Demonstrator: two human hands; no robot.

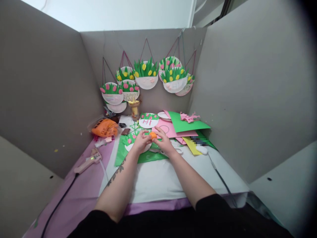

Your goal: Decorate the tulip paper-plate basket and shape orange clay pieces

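A small orange piece (153,135), perhaps folded paper, is held up over the middle of the table. My right hand (164,142) pinches it from the right, thumb below. From the left, my left hand (140,142) has its fingers curled against the same piece. Partly covered by my left hand is a paper-plate basket (128,146) with pink tulips and green grass. It lies on a green sheet (120,158). Scissors (178,151) lie beside my right wrist. Behind my hands rests another plate basket (148,123) marked "HI".
At left are a hot glue gun (89,162) with a cord and an orange bag (105,128). Pink paper (167,133) and green sheets (188,125) pile up at right, near a white corded device (201,150). Finished plate baskets (146,82) hang on the grey back panel (94,43).
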